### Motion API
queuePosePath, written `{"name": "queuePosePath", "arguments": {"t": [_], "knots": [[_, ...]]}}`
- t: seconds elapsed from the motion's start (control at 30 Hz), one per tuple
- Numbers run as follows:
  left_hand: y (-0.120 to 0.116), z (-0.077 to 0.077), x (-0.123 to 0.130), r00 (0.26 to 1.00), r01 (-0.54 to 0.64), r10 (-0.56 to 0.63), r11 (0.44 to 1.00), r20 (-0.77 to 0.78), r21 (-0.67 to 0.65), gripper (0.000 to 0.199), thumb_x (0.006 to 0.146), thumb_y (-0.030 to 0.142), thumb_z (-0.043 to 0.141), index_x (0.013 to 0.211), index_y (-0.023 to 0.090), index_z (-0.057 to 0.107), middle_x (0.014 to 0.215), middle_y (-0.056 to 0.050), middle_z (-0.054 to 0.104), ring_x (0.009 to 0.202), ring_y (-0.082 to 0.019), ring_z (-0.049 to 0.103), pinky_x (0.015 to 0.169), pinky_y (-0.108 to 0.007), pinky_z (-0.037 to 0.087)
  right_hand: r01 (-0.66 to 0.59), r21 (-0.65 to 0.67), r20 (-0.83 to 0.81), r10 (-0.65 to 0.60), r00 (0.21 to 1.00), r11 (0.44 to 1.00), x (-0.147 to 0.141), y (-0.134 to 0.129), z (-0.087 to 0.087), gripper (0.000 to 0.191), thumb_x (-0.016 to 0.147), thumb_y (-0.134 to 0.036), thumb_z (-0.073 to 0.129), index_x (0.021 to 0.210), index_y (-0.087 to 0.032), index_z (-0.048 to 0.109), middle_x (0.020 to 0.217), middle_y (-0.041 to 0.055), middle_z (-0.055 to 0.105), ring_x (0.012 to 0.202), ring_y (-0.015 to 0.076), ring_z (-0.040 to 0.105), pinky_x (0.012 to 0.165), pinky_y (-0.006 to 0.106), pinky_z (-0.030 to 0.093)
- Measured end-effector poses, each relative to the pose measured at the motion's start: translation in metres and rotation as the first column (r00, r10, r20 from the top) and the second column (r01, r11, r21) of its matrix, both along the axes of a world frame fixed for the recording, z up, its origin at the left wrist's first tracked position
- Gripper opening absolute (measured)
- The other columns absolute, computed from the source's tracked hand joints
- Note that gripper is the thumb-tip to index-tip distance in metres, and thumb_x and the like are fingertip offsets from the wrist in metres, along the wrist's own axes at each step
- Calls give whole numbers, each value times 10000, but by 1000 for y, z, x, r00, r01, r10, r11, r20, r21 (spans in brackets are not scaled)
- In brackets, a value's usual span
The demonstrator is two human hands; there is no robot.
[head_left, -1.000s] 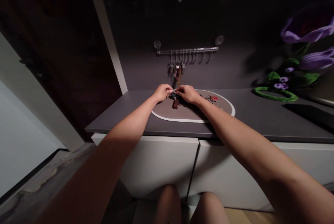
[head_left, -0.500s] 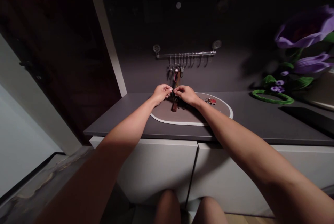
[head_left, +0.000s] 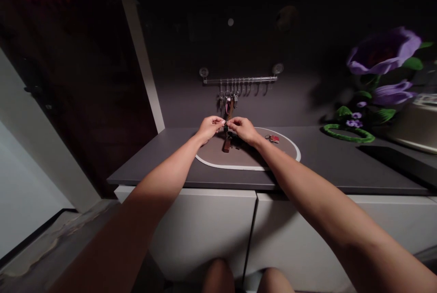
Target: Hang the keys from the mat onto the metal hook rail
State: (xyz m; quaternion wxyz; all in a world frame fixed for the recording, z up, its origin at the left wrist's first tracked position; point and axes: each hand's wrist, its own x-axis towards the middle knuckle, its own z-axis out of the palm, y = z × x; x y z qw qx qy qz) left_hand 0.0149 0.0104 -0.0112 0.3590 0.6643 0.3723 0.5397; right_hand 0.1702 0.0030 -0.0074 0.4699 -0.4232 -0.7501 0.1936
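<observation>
Our left hand (head_left: 209, 129) and right hand (head_left: 243, 130) meet, apparently pinching a dark key bunch (head_left: 226, 128) | brown fob (head_left: 226, 145) below, toward the desk's (head_left: 146, 159) back edge | steady, light pinches likely serve us best

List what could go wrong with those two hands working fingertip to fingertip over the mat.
1. The left hand and right hand seem to pinch a small dark item by the fingertips only, so it might slip and drop onto the mat.
2. The right forearm crosses near the red tag and could nudge it.
3. Hanging keys sit behind the hands; a careless reach might knock them.
</observation>
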Motion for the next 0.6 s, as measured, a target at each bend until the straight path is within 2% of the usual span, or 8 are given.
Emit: {"name": "queuePosePath", "arguments": {"t": [0.2,0.33,0.47,0.6], "knots": [[-3,2,3,999,43,-44,999,26,34,305,678,383,624,796,105,587,671,-16,587,546,-63,483,509,-191,381,-15,20,-45,16,999,1000,2,-1,0,256,723,-381,515,767,-140,590,726,9,592,652,99,479,644,221,384],[-3,-1,5,1000,3,-3,998,5,55,300,746,405,540,807,113,570,701,-26,593,533,-62,483,501,-191,381,-26,38,-104,30,994,999,4,3,0,260,723,-396,510,783,-151,574,728,2,581,657,100,478,652,228,395],[-5,-4,8,979,-78,104,986,-175,149,268,797,360,458,795,123,582,646,-6,571,550,-83,486,536,-207,384,-53,25,-214,57,975,998,5,4,1,256,719,-410,508,769,-161,546,687,-13,540,635,95,471,649,232,416],[-7,-6,11,900,-133,240,947,-364,293,254,808,304,438,724,134,606,663,-21,599,641,-118,522,637,-239,394,-57,-32,-381,41,924,998,4,3,5,243,711,-406,523,780,-174,518,747,-4,541,687,102,504,674,245,461]]}}
